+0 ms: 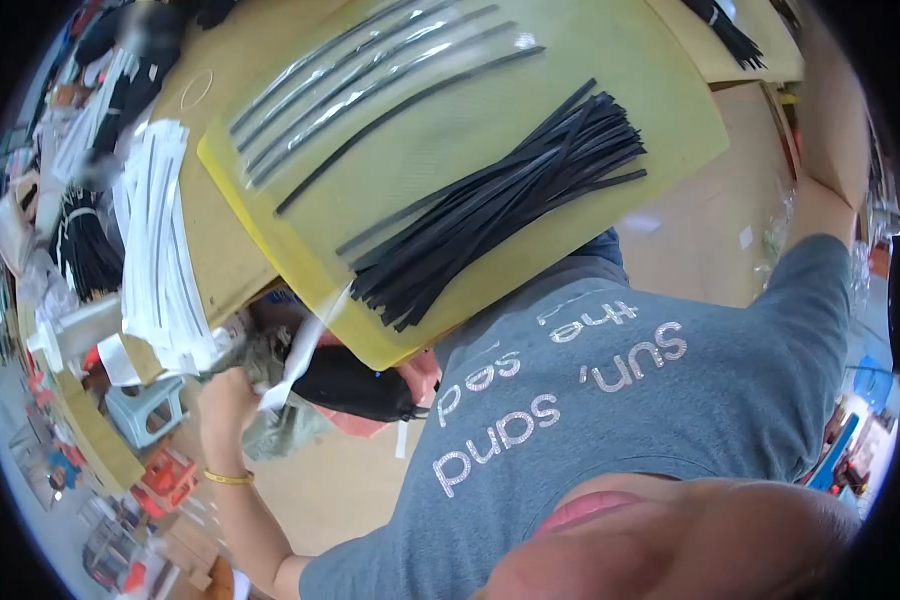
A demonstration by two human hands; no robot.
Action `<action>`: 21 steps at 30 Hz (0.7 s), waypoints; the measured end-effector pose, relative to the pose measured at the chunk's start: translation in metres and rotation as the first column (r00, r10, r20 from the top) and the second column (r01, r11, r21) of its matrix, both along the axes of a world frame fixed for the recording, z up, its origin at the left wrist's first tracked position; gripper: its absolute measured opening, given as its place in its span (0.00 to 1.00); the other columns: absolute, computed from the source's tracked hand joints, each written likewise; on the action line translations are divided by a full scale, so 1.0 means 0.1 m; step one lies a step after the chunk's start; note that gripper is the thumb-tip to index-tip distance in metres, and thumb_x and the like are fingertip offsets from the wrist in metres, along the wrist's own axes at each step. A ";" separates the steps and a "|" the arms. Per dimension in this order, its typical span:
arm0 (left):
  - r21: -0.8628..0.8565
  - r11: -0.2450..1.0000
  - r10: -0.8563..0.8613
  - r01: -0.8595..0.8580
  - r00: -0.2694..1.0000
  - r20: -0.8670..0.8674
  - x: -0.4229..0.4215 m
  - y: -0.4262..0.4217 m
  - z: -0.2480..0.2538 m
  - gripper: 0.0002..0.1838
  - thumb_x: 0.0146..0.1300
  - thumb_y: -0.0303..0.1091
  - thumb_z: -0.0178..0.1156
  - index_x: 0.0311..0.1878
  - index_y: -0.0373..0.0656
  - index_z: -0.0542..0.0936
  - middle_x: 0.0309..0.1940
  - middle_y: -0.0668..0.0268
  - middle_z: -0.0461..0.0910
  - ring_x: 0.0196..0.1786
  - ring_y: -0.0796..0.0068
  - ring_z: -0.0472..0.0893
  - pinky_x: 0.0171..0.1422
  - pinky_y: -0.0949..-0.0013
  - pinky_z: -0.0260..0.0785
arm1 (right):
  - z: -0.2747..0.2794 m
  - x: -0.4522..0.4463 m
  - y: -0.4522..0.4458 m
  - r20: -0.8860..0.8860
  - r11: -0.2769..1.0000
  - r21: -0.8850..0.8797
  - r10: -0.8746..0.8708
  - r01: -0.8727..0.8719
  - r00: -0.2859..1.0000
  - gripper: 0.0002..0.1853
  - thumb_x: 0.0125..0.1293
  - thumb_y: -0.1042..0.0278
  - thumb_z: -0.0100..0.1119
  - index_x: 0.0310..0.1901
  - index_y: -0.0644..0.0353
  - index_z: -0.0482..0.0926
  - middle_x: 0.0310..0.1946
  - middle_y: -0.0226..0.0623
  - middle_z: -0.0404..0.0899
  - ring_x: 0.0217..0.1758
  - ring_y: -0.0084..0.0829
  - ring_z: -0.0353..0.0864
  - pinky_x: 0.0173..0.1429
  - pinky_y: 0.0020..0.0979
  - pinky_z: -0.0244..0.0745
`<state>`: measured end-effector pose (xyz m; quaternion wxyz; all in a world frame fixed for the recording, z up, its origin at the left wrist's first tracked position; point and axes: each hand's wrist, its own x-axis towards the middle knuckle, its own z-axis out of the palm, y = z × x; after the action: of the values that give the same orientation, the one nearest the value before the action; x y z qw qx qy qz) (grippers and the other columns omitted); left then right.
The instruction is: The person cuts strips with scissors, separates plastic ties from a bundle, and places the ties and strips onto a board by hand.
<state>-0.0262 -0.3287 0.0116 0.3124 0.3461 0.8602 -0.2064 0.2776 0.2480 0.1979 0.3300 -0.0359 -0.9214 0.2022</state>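
At the lower left, my left hand (228, 400), with a yellow bangle at the wrist, is closed on one end of a white strip (305, 350). The strip runs up to the near edge of a translucent yellow board (660, 60). A loose, crossed pile of black flat strips (500, 200) lies on this board. Beyond the pile, a single black strip (400, 125) and several strips in clear plastic sleeves (370, 75) lie side by side. My right forearm (832, 110) rises along the right edge, but its hand is out of sight.
White strips (160, 240) hang over the table's left side, beside a tied black bundle (88, 245). More black strips (735, 40) lie at the top right. Below stand a light blue stool (145, 410) and a black bag (355, 385). Boxes and clutter fill the left.
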 end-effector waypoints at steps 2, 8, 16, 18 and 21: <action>-0.051 0.969 -0.246 0.244 0.905 -0.347 -0.02 0.11 0.24 0.10 0.61 0.34 0.66 0.40 0.37 0.79 0.29 0.56 0.82 0.30 0.58 0.83 0.36 0.61 0.74 | -0.04 0.20 0.07 0.091 0.995 -0.032 -0.096 0.100 0.991 0.05 0.67 0.76 0.64 0.42 0.64 0.85 0.37 0.35 0.87 0.37 0.20 0.85 0.41 0.24 0.81; 0.896 0.364 -0.084 0.256 0.967 -0.242 0.30 1.89 -0.08 0.10 0.59 0.34 0.69 0.42 0.41 0.86 0.37 0.61 0.82 0.40 0.58 0.81 0.47 0.63 0.72 | -0.20 0.45 0.19 0.238 0.966 -0.053 -0.235 0.254 0.943 0.04 0.68 0.76 0.63 0.43 0.64 0.84 0.36 0.35 0.85 0.36 0.20 0.84 0.40 0.24 0.81; 0.922 0.387 -0.008 0.032 0.999 -0.031 0.11 2.14 -0.25 0.09 0.59 0.31 0.70 0.42 0.41 0.88 0.34 0.64 0.81 0.39 0.68 0.81 0.45 0.68 0.72 | -0.27 0.46 0.21 0.309 0.955 -0.017 -0.276 0.296 0.910 0.04 0.69 0.76 0.62 0.43 0.64 0.82 0.35 0.34 0.84 0.35 0.20 0.83 0.39 0.23 0.80; 0.907 0.420 -0.007 -0.007 1.000 0.011 0.10 2.16 -0.17 0.10 0.59 0.31 0.70 0.44 0.42 0.88 0.36 0.65 0.82 0.39 0.71 0.81 0.45 0.69 0.72 | -0.26 0.44 0.18 0.311 0.955 -0.005 -0.281 0.297 0.908 0.04 0.69 0.76 0.62 0.43 0.64 0.82 0.35 0.33 0.84 0.34 0.20 0.83 0.39 0.23 0.80; 0.960 0.278 -0.079 -0.030 0.995 0.054 0.16 2.38 0.06 0.16 0.59 0.32 0.71 0.51 0.42 0.86 0.41 0.66 0.85 0.43 0.75 0.81 0.46 0.71 0.72 | -0.28 0.40 0.13 0.313 0.957 0.024 -0.280 0.288 0.907 0.04 0.69 0.76 0.61 0.43 0.64 0.81 0.35 0.33 0.83 0.34 0.20 0.83 0.38 0.23 0.80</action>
<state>-0.0103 -0.0907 0.0178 0.0771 0.4863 0.7910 0.3631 0.3176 0.2606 0.1696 0.2049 -0.2049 -0.9446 0.1543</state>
